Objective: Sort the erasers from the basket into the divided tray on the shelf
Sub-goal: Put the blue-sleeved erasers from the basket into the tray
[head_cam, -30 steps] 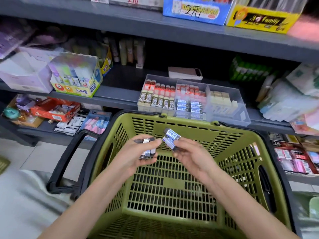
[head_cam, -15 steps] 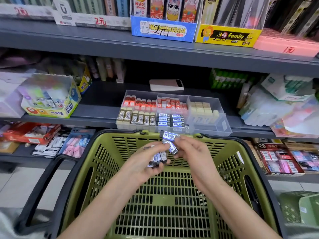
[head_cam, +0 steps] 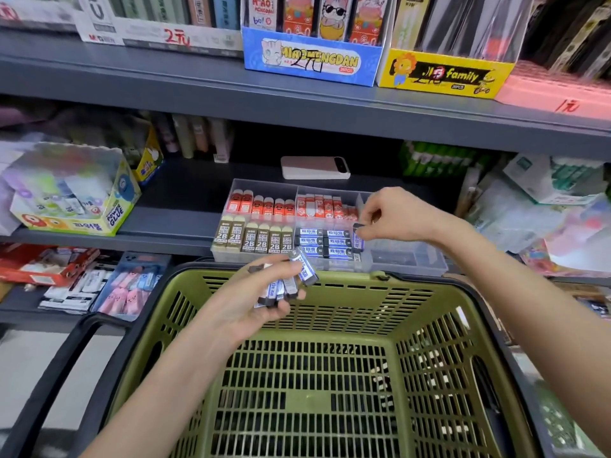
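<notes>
A clear divided tray [head_cam: 410, 259] stands on the middle shelf, holding red, tan 2B and blue-sleeved erasers in separate compartments. My right hand [head_cam: 393, 216] pinches one blue-sleeved eraser [head_cam: 358, 238] on end over the front middle compartment, beside the stacked blue erasers [head_cam: 322, 242]. My left hand [head_cam: 261, 299] grips a bunch of blue-sleeved erasers [head_cam: 291, 280] above the far rim of the green basket [head_cam: 334, 385]. The basket's floor shows no erasers.
A white power bank [head_cam: 315, 167] lies behind the tray. A glue display box [head_cam: 79, 196] stands at the left of the same shelf, white packets at the right. The upper shelf carries blue and yellow display boxes. The basket's black handle [head_cam: 49, 375] hangs at the left.
My right hand has left the left hand and moved up and right to the tray with one blue eraser. My left hand kept its bunch; the view tilted up towards the shelves.
</notes>
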### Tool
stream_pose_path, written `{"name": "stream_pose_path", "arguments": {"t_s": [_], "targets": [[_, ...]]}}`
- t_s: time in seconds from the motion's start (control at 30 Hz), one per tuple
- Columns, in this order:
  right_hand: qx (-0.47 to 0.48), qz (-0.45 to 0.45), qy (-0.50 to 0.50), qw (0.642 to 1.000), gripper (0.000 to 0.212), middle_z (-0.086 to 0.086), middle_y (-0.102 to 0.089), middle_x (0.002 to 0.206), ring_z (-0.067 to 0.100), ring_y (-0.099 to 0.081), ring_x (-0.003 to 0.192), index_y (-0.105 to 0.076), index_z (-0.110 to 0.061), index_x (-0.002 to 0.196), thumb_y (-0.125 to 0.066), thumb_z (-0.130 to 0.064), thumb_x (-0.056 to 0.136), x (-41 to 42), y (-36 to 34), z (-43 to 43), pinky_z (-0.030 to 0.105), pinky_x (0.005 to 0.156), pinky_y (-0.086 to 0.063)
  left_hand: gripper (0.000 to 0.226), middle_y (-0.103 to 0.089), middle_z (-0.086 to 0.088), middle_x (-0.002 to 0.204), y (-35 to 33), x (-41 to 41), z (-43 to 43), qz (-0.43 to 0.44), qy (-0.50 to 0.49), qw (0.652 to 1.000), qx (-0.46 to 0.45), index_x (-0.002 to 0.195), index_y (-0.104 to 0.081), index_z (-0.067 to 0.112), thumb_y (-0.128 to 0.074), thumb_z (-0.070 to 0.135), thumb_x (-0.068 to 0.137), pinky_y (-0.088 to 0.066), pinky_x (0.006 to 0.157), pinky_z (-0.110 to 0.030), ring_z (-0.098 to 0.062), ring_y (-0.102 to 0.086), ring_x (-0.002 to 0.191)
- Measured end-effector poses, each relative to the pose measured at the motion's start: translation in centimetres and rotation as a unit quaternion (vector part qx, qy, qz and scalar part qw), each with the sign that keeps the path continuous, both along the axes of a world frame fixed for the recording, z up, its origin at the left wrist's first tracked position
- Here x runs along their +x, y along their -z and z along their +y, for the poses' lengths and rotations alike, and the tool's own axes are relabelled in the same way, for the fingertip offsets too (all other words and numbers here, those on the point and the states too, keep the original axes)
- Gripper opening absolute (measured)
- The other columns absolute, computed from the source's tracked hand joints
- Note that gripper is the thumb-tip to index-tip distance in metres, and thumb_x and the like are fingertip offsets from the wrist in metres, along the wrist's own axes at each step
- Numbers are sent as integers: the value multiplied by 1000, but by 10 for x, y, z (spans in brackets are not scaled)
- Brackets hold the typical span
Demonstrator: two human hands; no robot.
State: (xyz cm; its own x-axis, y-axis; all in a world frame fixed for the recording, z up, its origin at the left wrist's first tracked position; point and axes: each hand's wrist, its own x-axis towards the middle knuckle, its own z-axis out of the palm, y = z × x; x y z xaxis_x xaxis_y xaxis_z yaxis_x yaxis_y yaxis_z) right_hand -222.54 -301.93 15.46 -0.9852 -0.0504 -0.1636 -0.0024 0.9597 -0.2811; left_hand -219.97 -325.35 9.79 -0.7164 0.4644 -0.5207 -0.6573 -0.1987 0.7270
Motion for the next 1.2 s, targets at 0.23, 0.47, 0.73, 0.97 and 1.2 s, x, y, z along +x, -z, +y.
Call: {"name": "stream_pose_path", "arguments": {"t_s": [0.23,0.47,0.73,0.97,1.2], "targets": [[75,-161,-70,982,17,-12,-58,77,8,-54,79,-64,-28,64,-67,-20,78,-22,0,-2,24,65,-40,53,-71,-15,74,-1,-8,1,-30,1,999,28,93,-62,16,-79,16,43,-39,36,-16,-22,-64,52],[304,-38,-100,947,26,-1,-62,101,24,-53,103,-71,-28,98,-53,-39,83,-12,9,-13,34,84,-46,45,-70,-14,72,-4,-10,3,-61,-11,997,44,81,-65,15,-80,14,39,-37,34,-15,-23,-63,52],[-316,-49,1,948,25,4,-72,78,8,-61,70,-73,-20,82,-68,-44,76,34,-8,-52,26,66,-50,46,-69,-12,72,-11,-10,5,-78,-14,996,52,82,-69,14,-81,16,38,-36,33,-16,-22,-62,53],[-421,2,111,900,6,2,-63,65,8,-56,54,-65,-12,87,-68,-8,83,29,9,-57,20,52,-45,39,-67,-11,70,-15,-13,0,-104,-50,991,73,76,-72,12,-84,22,40,-38,34,-15,-20,-62,56],[-369,-40,174,912,9,5,-64,63,9,-52,53,-69,0,81,-71,-9,80,6,27,-41,20,48,-42,21,-66,-7,70,-11,-19,-25,-89,-91,988,90,66,-74,13,-80,27,52,-37,34,-14,-18,-62,59]]}}
